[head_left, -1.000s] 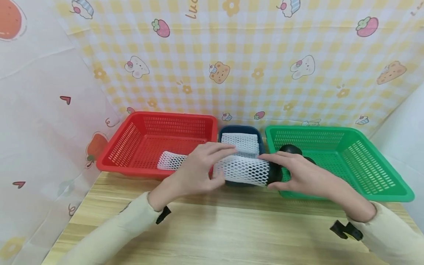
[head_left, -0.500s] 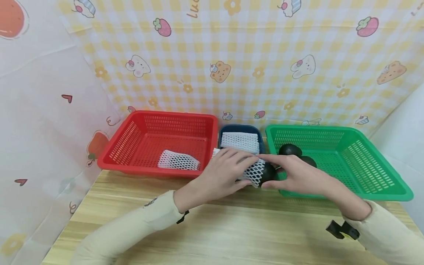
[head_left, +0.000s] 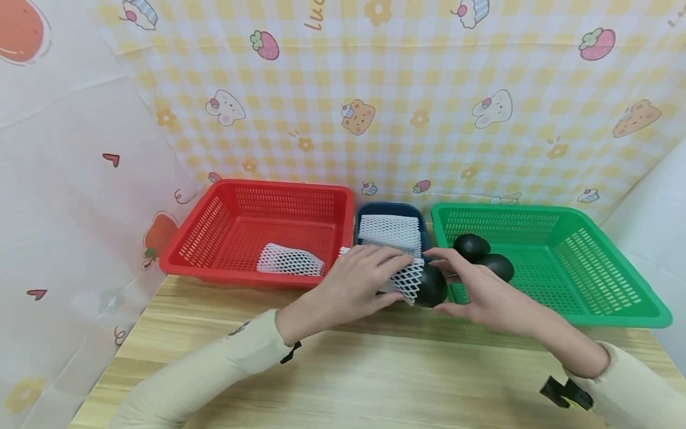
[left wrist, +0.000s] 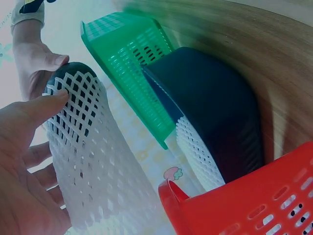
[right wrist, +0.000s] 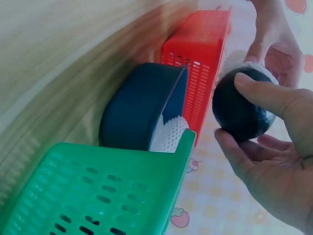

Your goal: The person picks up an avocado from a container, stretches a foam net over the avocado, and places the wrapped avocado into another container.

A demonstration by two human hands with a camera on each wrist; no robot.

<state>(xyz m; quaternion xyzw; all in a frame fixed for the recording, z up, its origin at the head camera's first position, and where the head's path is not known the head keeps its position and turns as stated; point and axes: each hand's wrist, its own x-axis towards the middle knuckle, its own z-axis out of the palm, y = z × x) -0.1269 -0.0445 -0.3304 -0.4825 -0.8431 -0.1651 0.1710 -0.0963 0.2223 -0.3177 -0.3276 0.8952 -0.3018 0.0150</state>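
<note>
My left hand (head_left: pixel 359 283) grips a white foam net sleeve (head_left: pixel 409 277) above the table's far part. A dark avocado (head_left: pixel 433 287) sits partly inside the sleeve, its bare end sticking out toward the right. In the right wrist view, the thumb of my right hand (right wrist: pixel 279 142) presses that bare end (right wrist: pixel 239 110) from above while the fingers curl beneath. The left wrist view shows the left thumb on the netting (left wrist: pixel 80 112) where it stretches over the fruit; beyond it the sleeve hangs slack.
A red basket (head_left: pixel 257 275) with one net sleeve (head_left: pixel 289 260) stands left. A dark blue bin (head_left: pixel 393 208) holding more sleeves (head_left: pixel 388 226) is in the middle, behind the hands. The green basket (head_left: pixel 616 319) at right has two avocados (head_left: pixel 471 246) in it.
My left hand has moved right from the sleeve's left end onto the part over the avocado. The avocado and right hand have shifted slightly left, and more of the sleeve in the red basket shows.
</note>
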